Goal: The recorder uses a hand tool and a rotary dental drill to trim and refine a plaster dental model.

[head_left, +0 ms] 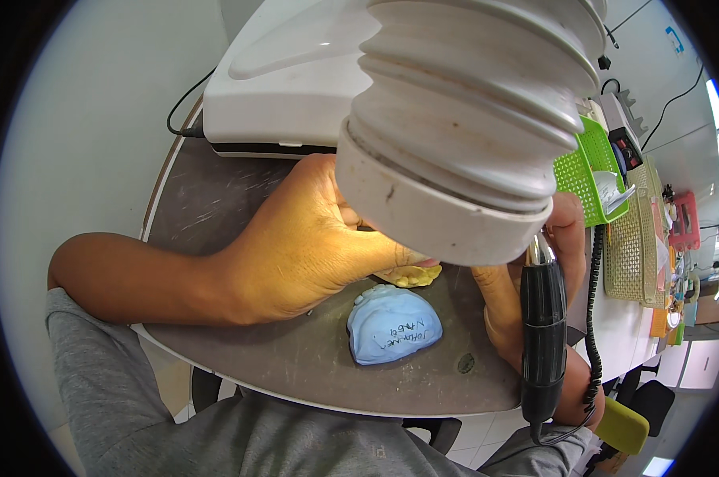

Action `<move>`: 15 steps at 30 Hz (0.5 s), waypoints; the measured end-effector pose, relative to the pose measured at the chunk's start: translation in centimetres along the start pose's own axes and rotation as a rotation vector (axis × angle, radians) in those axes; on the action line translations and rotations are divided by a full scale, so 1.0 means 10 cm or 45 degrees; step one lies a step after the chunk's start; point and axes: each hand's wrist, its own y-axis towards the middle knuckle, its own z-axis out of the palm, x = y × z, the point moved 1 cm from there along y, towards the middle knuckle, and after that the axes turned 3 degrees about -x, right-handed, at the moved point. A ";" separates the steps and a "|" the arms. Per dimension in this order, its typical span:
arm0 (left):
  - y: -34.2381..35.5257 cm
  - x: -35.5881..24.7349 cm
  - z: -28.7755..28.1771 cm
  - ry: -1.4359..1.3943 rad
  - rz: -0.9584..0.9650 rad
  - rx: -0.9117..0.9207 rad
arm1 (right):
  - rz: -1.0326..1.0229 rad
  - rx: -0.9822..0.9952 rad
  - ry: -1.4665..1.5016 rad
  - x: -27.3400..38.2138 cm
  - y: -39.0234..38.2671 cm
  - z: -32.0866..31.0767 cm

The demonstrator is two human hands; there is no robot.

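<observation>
Yellow plaster dental cast (411, 276) sits pinched in the left hand (304, 246); the right hand (534, 278) grips a black rotary handpiece (543, 342) just beside it.

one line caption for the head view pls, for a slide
Under a ribbed white suction hose, the left hand holds a yellow cast while the right hand grips a black rotary handpiece.

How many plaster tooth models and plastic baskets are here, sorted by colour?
Blue tooth model: 1
Yellow tooth model, partly hidden under the left hand: 1
Green basket: 1
Beige basket: 1
Total: 4
</observation>
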 end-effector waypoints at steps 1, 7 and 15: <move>-0.01 0.01 0.00 0.035 0.028 -0.005 | 0.044 -0.037 0.023 0.01 -0.01 -0.01; -0.03 -0.11 0.02 0.097 -0.005 -0.095 | -0.089 -0.125 -0.084 -0.09 0.01 -0.06; -0.06 -0.13 0.00 0.115 -0.056 0.004 | -0.362 -0.015 -0.186 0.00 0.01 -0.15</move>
